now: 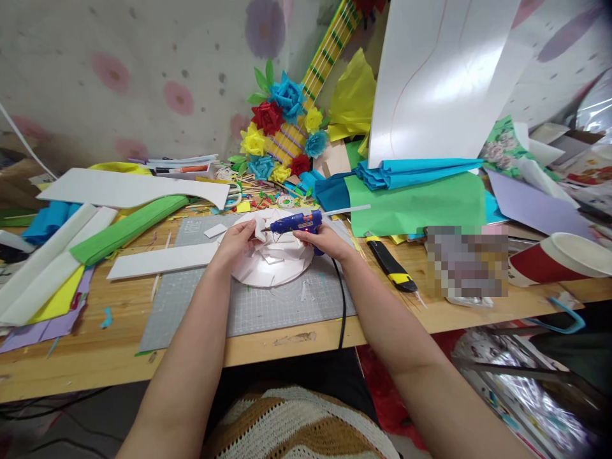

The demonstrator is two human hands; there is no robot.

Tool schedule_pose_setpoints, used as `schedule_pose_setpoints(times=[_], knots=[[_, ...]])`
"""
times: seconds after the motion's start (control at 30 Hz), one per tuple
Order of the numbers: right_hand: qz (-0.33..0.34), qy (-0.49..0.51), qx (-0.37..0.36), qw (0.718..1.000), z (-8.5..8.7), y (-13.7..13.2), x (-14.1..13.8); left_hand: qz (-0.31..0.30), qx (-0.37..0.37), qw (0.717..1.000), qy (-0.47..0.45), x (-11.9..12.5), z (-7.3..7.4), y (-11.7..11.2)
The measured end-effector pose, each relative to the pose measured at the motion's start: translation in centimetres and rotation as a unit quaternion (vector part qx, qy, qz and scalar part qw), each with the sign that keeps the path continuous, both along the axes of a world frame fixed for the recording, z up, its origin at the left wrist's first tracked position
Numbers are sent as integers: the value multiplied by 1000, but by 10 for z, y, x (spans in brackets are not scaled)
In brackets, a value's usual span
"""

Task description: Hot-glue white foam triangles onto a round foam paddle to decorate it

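Glue gun [295, 222] in the right hand [324, 240], small white piece [261, 230] in the left hand [239, 240]

The right hand is wrapped around the glue gun's grip, its nozzle pointing toward the left hand. A pale glue stick [348, 209] juts from the back of the gun, and a black cord [343, 299] hangs from it over the table edge. The left hand pinches the small white piece between thumb and fingers, just beside the nozzle; whether the two touch is hard to tell from here. Both are above a white disc [272, 275], which lies with loose-looking scraps on a grey cutting mat [191, 312].

The white piece looks like foam board: probably very light, fairly stiff, and easy to dent or snap, so a gentle hold by its edges should suit it, fingertips clear of the nozzle. The disc seems just as light and may slide if pushed; its outer rim looks the best place to steady it. The gun is likely the heaviest thing here, hard plastic with a hot tip, and is best held by the handle, with slack left in the cord.
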State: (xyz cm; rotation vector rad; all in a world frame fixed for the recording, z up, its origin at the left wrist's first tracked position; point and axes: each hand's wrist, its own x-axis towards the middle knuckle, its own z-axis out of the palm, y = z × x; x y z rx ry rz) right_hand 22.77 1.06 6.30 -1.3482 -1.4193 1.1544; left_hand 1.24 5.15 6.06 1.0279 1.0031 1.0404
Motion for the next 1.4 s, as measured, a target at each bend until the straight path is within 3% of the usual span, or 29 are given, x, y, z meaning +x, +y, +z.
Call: schedule_pose_setpoints(times=[0.2, 0.4, 0.53, 0.63, 0.73, 0.87, 1.03, 1.2, 1.4], knots=[[-49, 32, 3, 998, -5, 4, 3, -28, -3, 1000, -11, 1, 2, -3], [-44, 58, 19, 997, -4, 5, 6, -50, 13, 999, -7, -5, 7, -3], [-46, 75, 50, 995, -11, 10, 9, 16, 103, 993, 56, -23, 13, 3], [-67, 87, 71, 991, -14, 13, 11, 74, 203, 959, 184, -41, 12, 5], [-79, 94, 69, 990, -16, 15, 12, 44, 289, 902, 317, -52, 8, 1], [-83, 79, 51, 992, -16, 16, 13, -24, 308, 840, 447, -54, -3, -3], [-87, 64, 55, 993, -18, 17, 14, -50, 332, 796, 505, -49, -12, -1], [-83, 68, 56, 993, -21, 19, 14, -57, 317, 795, 514, -46, -14, -1], [-82, 72, 58, 992, -24, 21, 15, -60, 272, 824, 494, -46, -14, -1]])
